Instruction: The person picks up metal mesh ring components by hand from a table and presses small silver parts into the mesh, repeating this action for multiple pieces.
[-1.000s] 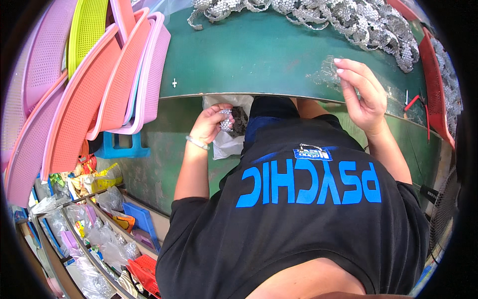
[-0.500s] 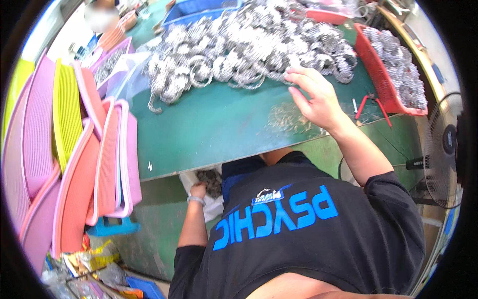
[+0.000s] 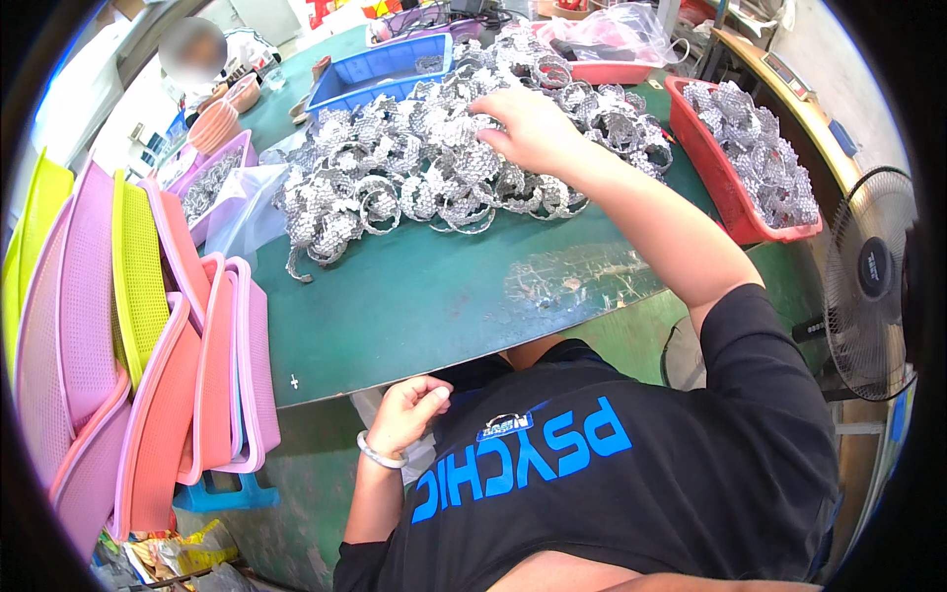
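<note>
A large heap of silvery, scale-textured loops (image 3: 400, 163) lies across the far half of the green table (image 3: 395, 306). My right hand (image 3: 533, 128) is over the middle of this heap. Its thumb and forefinger are apart, and its fingertips touch the loops. Close to my body, at the table's front edge, is my left hand (image 3: 412, 414), with its fingers curled in and the thumb laid over them. Whatever may be inside those fingers is hidden. Beneath that hand, a whitish bag (image 3: 419, 454) shows partly below the table edge.
A red basket (image 3: 735, 212) of similar loops stands at the right, near a fan (image 3: 873, 266). Behind the heap is a blue bin (image 3: 330, 94). Stacked purple, green and coral baskets (image 3: 143, 257) crowd the left side. Another person (image 3: 192, 54) is at the far left.
My right hand has moved left and farther away, from the heap's near edge onto its middle. My left hand has risen from the bag below the table to the table's front edge.
</note>
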A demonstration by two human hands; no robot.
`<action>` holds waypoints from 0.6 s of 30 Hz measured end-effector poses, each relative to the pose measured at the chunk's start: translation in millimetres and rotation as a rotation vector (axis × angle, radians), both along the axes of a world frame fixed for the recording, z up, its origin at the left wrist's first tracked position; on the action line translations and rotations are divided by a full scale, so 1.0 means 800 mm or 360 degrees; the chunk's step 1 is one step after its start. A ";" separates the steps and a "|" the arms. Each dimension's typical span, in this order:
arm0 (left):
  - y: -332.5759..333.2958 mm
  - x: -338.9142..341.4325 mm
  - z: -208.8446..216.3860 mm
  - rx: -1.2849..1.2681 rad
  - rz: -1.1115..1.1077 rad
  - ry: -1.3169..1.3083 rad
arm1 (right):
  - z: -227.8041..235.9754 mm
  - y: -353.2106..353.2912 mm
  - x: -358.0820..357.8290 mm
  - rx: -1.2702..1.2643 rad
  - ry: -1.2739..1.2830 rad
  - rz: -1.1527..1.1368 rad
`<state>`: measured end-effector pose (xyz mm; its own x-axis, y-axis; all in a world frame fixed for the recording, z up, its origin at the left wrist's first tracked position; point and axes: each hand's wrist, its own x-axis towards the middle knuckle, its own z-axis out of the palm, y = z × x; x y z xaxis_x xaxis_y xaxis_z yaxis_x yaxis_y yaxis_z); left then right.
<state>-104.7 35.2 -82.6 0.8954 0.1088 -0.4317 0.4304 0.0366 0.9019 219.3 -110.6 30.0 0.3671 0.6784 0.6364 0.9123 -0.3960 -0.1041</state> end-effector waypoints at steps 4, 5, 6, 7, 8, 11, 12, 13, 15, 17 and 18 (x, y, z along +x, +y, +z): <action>-0.013 0.012 0.023 0.0130 -0.0172 -0.0270 | 0.018 0.044 -0.001 -0.0399 0.0014 -0.0016; -0.014 0.013 0.030 0.0147 -0.0186 -0.0247 | 0.021 0.051 0.001 -0.0510 0.0006 -0.0023; -0.015 0.014 0.034 0.0147 -0.0181 -0.0248 | 0.024 0.053 0.001 -0.0561 0.0036 -0.0075; -0.016 0.013 0.038 0.0148 -0.0172 -0.0245 | 0.032 0.055 -0.005 -0.0611 0.0069 -0.0123; -0.015 0.012 0.039 0.0149 -0.0165 -0.0241 | 0.036 0.057 -0.008 -0.0662 0.0102 -0.0172; -0.012 0.011 0.037 0.0015 -0.0040 -0.0312 | 0.025 0.055 0.019 -0.0494 0.0039 -0.0204; -0.011 0.010 0.035 -0.0020 -0.0024 -0.0328 | 0.022 0.051 0.026 -0.0414 0.0039 -0.0224; -0.010 0.010 0.035 -0.0054 -0.0011 -0.0348 | 0.019 0.046 0.038 -0.0251 0.0003 -0.0190; -0.008 0.011 0.036 -0.0105 -0.0001 -0.0375 | 0.025 0.034 0.055 -0.0091 0.0237 -0.0146; -0.009 0.014 0.038 -0.0141 -0.0007 -0.0394 | 0.030 0.025 0.069 0.0061 0.0597 -0.0101; -0.010 0.015 0.039 -0.0159 -0.0013 -0.0411 | 0.031 0.021 0.075 0.0122 0.0829 -0.0033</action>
<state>-92.3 27.6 -51.3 0.9779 0.0693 -0.1973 0.1874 0.1281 0.9739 279.5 -93.4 55.0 0.6610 0.6262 0.4136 0.7239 -0.3869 -0.5712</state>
